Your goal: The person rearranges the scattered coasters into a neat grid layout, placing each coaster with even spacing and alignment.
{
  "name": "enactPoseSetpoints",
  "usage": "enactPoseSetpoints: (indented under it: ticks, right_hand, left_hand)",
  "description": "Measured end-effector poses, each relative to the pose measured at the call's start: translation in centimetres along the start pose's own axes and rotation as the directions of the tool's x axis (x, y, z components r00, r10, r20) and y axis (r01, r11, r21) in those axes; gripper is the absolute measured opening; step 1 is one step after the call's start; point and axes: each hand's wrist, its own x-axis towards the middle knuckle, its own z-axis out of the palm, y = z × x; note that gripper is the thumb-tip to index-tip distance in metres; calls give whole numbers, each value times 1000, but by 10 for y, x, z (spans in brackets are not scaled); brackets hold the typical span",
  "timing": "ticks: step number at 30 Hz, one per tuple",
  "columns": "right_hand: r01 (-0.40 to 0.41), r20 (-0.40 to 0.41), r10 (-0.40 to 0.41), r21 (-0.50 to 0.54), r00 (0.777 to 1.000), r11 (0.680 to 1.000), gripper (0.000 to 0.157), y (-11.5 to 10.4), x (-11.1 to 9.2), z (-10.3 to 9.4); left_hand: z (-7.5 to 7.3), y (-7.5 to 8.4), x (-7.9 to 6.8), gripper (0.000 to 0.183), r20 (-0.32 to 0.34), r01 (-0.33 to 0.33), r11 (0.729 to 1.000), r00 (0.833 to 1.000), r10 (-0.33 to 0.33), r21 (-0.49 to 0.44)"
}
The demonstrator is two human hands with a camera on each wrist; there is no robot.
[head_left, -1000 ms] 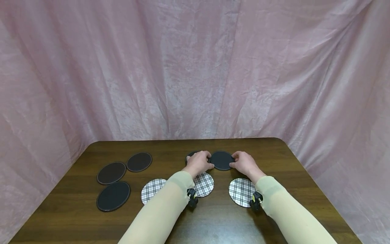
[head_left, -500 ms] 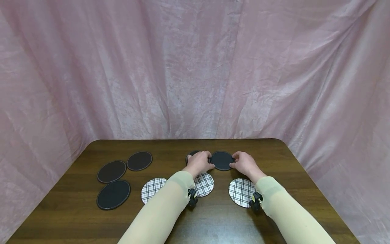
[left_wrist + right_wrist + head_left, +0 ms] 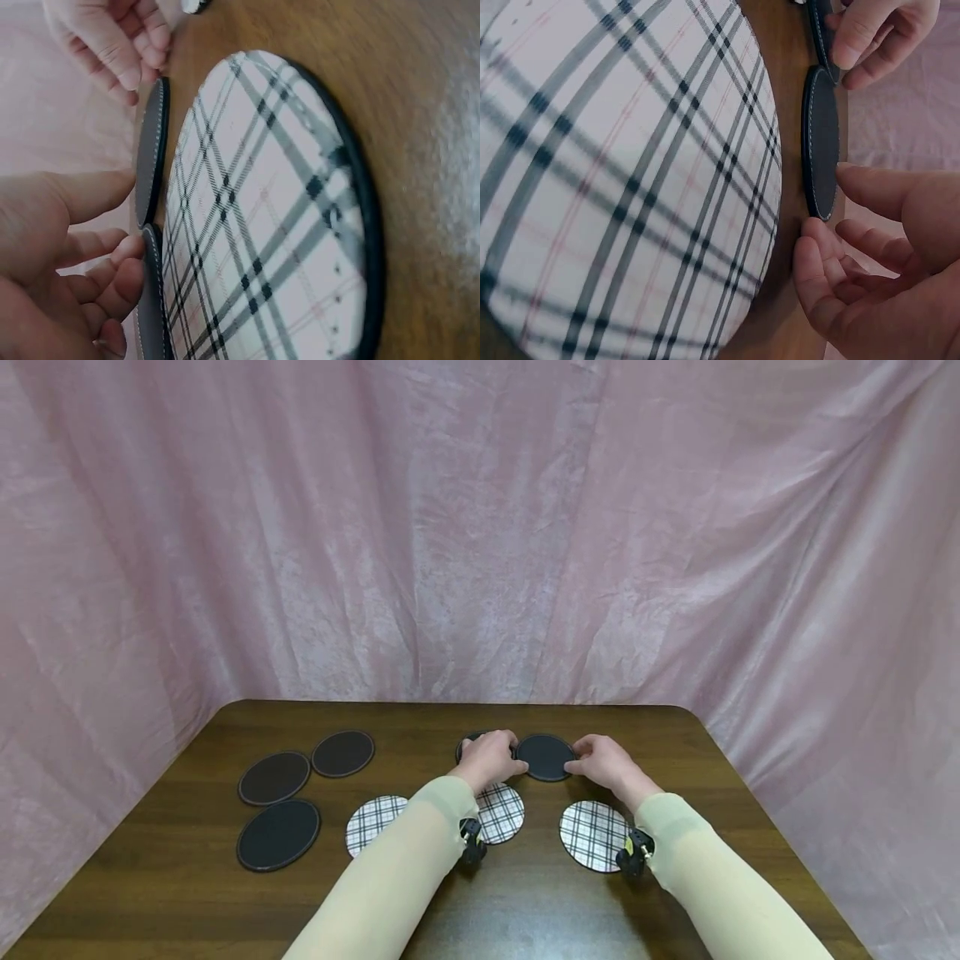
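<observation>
A round black coaster (image 3: 545, 757) with pale edge stitching lies between my two hands at the back of the table. My left hand (image 3: 487, 760) is at its left side, palm down, over another black coaster (image 3: 154, 292) that it partly hides. In the left wrist view, its thumb and loosely bent fingers reach to where the two coasters meet. My right hand (image 3: 605, 765) touches the rim on the right, thumb and fingertips apart along the edge. Below the hands lie plaid coasters (image 3: 593, 836) (image 3: 501, 815), one near each wrist.
A third plaid coaster (image 3: 372, 822) is partly behind the left sleeve. Farther left lie black coasters: one at the back (image 3: 343, 753), one beside it (image 3: 274, 778), and a glossier one in front (image 3: 278, 835). A pink curtain (image 3: 480, 543) hangs behind the wooden table (image 3: 187, 902).
The hands and coasters keep almost the same places. The head view has shifted very slightly.
</observation>
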Motion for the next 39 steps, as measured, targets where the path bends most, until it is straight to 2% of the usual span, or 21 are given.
enactPoseSetpoints:
  ticks: [3,6,10,12,15,19,21,25,30,39]
  right_hand:
    - [4,14,-3,-11,1000,1000,54,6,-4,-7]
    - [4,20,-3,-35,1000,999,54,12,-11,-17]
    - [22,46,-18,-96,999,995,54,19,-19,-29]
    - [27,60,-20,-123,998,992,54,22,-23,-34]
    - [34,61,-24,-169,998,985,54,27,-29,-41]
    - [44,54,-33,-230,998,972,56,29,-39,-46]
    - [52,53,-40,-257,998,965,58,30,-45,-47]
    - [67,48,-55,-309,997,949,59,28,-58,-49]
    - [72,34,-64,-353,997,933,57,28,-70,-53]
    - [56,45,-43,-374,998,926,62,37,-84,-54]
  left_hand:
    - [-10,8,-12,44,-21,-3,1000,1000,2,-16]
    - [-2,3,-6,43,-54,-19,1000,998,19,-15]
    - [22,-10,15,49,-92,-49,999,994,50,9]
    - [25,-7,17,52,-89,-50,999,995,51,9]
    - [18,8,5,53,-85,-52,998,995,54,23]
    - [-8,39,-31,49,-60,-43,999,997,44,16]
    - [-17,49,-44,49,-44,-43,999,998,43,6]
    - [-16,58,-57,49,-46,-65,997,997,67,44]
    - [-11,66,-64,51,-43,-109,991,993,112,84]
    - [-5,73,-78,55,-41,-151,981,987,157,120]
